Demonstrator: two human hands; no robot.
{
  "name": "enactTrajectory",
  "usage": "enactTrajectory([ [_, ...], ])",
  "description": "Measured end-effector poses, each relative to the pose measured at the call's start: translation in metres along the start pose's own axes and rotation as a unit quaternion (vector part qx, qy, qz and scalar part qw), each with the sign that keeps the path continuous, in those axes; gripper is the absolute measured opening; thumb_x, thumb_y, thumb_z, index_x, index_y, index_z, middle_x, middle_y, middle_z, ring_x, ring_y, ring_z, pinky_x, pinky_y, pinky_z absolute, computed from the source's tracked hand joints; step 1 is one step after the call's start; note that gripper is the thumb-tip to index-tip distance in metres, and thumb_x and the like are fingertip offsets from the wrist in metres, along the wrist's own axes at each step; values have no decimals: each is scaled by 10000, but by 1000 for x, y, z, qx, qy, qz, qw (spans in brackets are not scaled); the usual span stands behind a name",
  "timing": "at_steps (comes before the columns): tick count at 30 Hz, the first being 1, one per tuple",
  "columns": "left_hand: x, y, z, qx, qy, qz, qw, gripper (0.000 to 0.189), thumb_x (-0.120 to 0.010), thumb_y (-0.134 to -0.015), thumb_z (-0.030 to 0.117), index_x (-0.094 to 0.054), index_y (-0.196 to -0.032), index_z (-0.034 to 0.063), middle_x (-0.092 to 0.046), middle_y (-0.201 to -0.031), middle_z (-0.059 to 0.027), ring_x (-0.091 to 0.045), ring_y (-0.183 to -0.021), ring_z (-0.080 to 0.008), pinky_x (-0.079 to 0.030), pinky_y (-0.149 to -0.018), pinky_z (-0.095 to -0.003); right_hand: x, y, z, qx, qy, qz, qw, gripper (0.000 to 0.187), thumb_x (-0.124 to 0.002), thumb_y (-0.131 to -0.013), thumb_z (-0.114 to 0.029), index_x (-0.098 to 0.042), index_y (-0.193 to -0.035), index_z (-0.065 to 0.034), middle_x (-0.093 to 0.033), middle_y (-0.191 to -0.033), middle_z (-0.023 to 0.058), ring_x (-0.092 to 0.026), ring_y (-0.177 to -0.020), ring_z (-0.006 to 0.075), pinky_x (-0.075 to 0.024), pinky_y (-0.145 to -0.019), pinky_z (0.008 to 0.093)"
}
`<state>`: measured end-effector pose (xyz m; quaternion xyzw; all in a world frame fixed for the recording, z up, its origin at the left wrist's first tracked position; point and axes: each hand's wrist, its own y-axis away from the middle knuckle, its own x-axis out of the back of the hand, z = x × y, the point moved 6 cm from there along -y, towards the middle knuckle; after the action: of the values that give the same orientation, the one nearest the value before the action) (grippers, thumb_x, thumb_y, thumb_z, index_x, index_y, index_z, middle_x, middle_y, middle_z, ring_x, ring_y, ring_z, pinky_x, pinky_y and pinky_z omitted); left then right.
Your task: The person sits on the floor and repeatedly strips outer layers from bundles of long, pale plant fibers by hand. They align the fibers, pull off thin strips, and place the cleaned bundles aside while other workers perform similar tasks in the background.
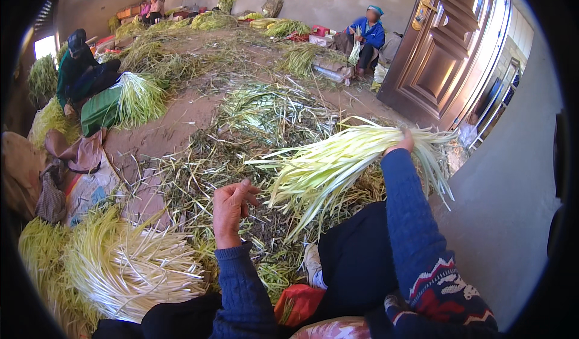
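Note:
My right hand (402, 143) grips a large bunch of pale yellow blanched chives (334, 156) close to its right end. Most of the bunch fans out leftward and droops over the litter, while shorter ends hang beyond my fist. Apart from the bunch, to its left, my left hand (231, 208) is raised with loosely bent fingers and nothing visible in them. A thick heap of chives with white stalks (140, 266) lies at the lower left, beside my leg. Discarded leaves and stalks (199, 180) cover the floor in front of me.
A brown panelled door (438, 54) stands open at the right, by a grey wall (497, 171). Red plastic (298, 300) lies between my legs. One person (79, 67) sits left by a green bundle (102, 108); another (371, 33) sits near the door. More people are at the back.

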<state>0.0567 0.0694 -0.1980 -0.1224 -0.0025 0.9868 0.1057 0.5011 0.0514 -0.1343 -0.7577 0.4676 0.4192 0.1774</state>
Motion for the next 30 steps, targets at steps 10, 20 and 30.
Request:
enactTrajectory([
  [10, 0, -11, -63, 46, -65, 25, 996, 135, -589, -751, 44, -648, -867, 7, -612, -637, -23, -465, -411, -50, -325, -378, -172, 0, -3, 3, 5, 9, -8, 1000, 312, -559, -713, -177, -504, -972, -12, -541, -1057, 152, -525, -969, 308, -389, -901, 418],
  [20, -34, -18, -61, -98, -169, -26, 980, 283, -658, -621, -12, -647, -903, -1, -630, -686, -30, -494, -463, -66, -396, -436, -204, 4, -19, 8, -16, 8, -32, 999, 297, -556, -728, -175, -512, -974, -15, -551, -1037, 149, -537, -941, 305, -397, -894, 413],
  [30, -41, -16, -53, -7, -169, -28, 985, 155, -682, -677, 88, -673, -802, -2, -613, -597, -71, -537, -477, -102, -414, -451, -238, 3, -8, 9, -3, 2, -7, 1000, 296, -557, -726, -172, -507, -970, -11, -548, -1030, 152, -531, -952, 306, -391, -904, 422],
])
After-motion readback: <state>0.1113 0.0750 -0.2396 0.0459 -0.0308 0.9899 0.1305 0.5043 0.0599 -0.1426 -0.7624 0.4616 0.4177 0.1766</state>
